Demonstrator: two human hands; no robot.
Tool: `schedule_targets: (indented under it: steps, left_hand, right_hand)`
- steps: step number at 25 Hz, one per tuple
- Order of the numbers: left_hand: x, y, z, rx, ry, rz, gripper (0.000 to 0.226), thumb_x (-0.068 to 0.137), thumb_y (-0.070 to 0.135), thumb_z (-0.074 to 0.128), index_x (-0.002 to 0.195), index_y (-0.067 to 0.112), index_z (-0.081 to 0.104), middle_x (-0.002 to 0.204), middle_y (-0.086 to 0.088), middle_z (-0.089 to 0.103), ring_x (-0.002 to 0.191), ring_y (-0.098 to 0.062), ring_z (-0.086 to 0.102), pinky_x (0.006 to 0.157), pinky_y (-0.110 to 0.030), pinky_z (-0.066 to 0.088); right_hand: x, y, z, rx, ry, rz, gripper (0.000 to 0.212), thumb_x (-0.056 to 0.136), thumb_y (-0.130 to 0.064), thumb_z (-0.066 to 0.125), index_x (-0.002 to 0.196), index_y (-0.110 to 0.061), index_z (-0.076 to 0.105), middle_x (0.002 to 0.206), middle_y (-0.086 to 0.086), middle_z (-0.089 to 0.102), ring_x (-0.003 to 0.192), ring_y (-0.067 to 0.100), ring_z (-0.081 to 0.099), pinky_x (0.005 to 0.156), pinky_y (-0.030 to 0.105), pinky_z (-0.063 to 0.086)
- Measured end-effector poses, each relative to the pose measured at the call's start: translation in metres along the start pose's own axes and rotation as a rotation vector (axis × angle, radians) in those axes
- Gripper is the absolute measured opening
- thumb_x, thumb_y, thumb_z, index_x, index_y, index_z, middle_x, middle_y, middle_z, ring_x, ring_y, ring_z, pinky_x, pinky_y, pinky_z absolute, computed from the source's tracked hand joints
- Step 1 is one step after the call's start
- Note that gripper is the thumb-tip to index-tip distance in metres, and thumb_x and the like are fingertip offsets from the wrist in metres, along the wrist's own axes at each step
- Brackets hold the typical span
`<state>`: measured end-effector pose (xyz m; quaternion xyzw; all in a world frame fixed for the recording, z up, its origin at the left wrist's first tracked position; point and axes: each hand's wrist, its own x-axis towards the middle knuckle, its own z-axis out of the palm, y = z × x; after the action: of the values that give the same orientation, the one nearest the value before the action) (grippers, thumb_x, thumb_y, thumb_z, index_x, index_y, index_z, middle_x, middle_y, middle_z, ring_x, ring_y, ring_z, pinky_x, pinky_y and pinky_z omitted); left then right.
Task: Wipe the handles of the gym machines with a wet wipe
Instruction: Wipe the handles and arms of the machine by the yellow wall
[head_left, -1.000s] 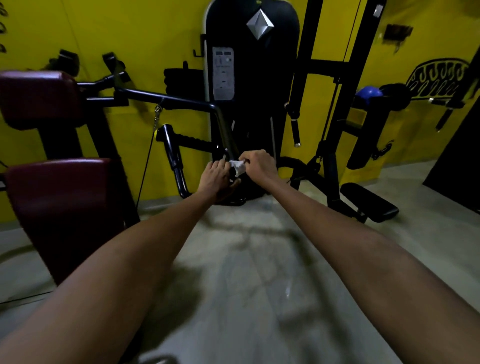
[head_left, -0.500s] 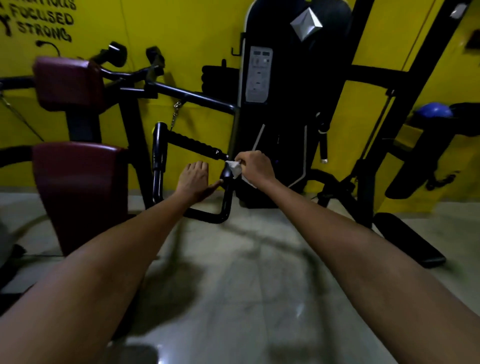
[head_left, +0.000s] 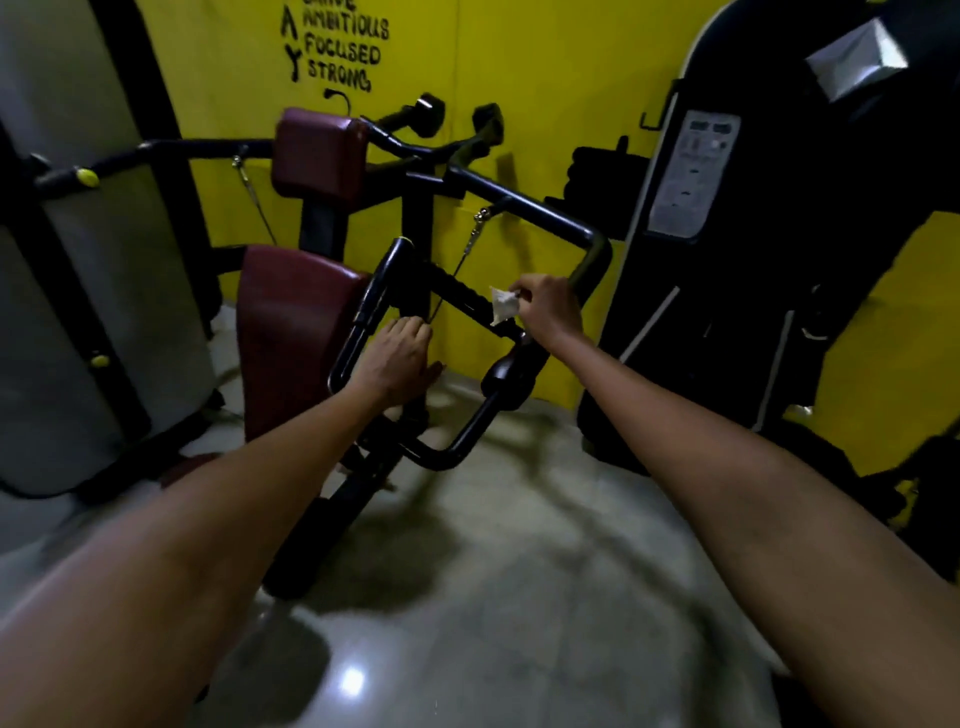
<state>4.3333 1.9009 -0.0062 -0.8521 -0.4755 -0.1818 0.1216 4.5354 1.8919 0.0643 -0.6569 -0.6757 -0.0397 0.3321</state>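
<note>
Since 0.5 s ago the right hand (head_left: 548, 312) has lifted w/ the wet wipe (head_left: 503, 305) off the bar's right end, and the left hand (head_left: 399, 361) has slid left, away from it. The ribbed grip handle (head_left: 457, 293) runs w/ its long axis diagonal, upper-left near the maroon seat pad (head_left: 296, 332) down to lower-right; the wipe hangs crumpled just above its lower-right end, pinched in the right fingertips. Left hand is palm-down, fingers loosely spread, holding nothing, in front of the black frame tube (head_left: 363, 317); both forearms are stretched fwd.
</note>
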Motion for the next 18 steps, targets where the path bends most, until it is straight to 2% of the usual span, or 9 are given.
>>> schedule_targets:
  steps: [4,6,8,10,12,14,16,18]
  left_hand:
    - [-0.007,0.005,0.0,0.074,0.079,-0.111,0.032,0.076,0.024,0.07,0.092,-0.001,0.059,0.094,-0.019,0.059,0.089,-0.036,0.06,0.087,-0.042,0.047]
    - [-0.01,0.012,-0.002,0.083,0.115,-0.15,0.025,0.078,0.024,0.06,0.088,0.001,0.059,0.09,-0.017,0.06,0.085,-0.034,0.061,0.084,-0.04,0.049]
    - [-0.01,0.018,-0.004,0.078,0.139,-0.188,0.032,0.08,0.029,0.043,0.087,0.002,0.06,0.093,-0.016,0.062,0.086,-0.033,0.061,0.084,-0.039,0.048]
    - [-0.01,0.019,-0.003,0.087,0.181,-0.229,0.036,0.079,0.029,0.04,0.09,0.002,0.061,0.1,-0.016,0.063,0.092,-0.033,0.061,0.088,-0.037,0.041]
    - [-0.011,0.015,-0.001,0.103,0.288,-0.309,0.034,0.078,0.029,0.046,0.095,0.002,0.06,0.106,-0.016,0.061,0.096,-0.032,0.058,0.089,-0.035,0.035]
    - [-0.013,0.011,0.001,0.092,0.426,-0.428,0.032,0.079,0.026,0.056,0.1,0.002,0.057,0.11,-0.017,0.057,0.099,-0.032,0.054,0.09,-0.037,0.037]
    - [-0.016,0.011,0.003,0.043,0.509,-0.57,0.035,0.078,0.021,0.064,0.105,0.001,0.055,0.113,-0.018,0.055,0.103,-0.032,0.052,0.093,-0.041,0.038]
    - [-0.02,0.016,0.006,-0.009,0.532,-0.714,0.04,0.079,0.02,0.066,0.11,0.0,0.052,0.117,-0.017,0.053,0.108,-0.032,0.051,0.097,-0.042,0.037]
  right_hand:
    - [0.022,0.016,0.008,0.095,-0.016,-0.091,0.022,0.087,-0.007,0.052,0.099,-0.004,0.071,0.101,0.02,0.069,0.094,0.034,0.063,0.072,0.039,0.049]
    - [0.025,0.025,0.02,0.082,-0.054,-0.174,0.02,0.087,-0.007,0.053,0.094,-0.003,0.071,0.097,0.02,0.069,0.091,0.034,0.064,0.067,0.038,0.046]
    - [0.025,0.039,0.035,0.01,-0.207,-0.282,0.018,0.087,-0.008,0.053,0.093,-0.004,0.07,0.099,0.019,0.068,0.094,0.033,0.063,0.066,0.036,0.042]
    - [0.017,0.054,0.049,-0.013,-0.326,-0.41,0.02,0.086,-0.007,0.055,0.1,-0.001,0.068,0.116,0.018,0.063,0.11,0.032,0.058,0.078,0.037,0.045]
    - [0.016,0.067,0.058,0.065,-0.296,-0.48,0.025,0.089,-0.011,0.056,0.107,0.004,0.066,0.128,0.017,0.057,0.12,0.031,0.053,0.091,0.039,0.046]
    - [0.026,0.07,0.06,0.125,-0.255,-0.459,0.028,0.09,-0.016,0.057,0.11,0.001,0.066,0.131,0.013,0.056,0.12,0.027,0.054,0.094,0.036,0.046]
    - [0.035,0.069,0.06,0.153,-0.256,-0.421,0.027,0.088,-0.017,0.06,0.11,-0.004,0.068,0.127,0.009,0.058,0.114,0.025,0.059,0.091,0.033,0.046]
    - [0.036,0.072,0.062,0.134,-0.244,-0.439,0.025,0.086,-0.017,0.061,0.106,-0.003,0.07,0.119,0.013,0.064,0.105,0.03,0.063,0.085,0.037,0.05]
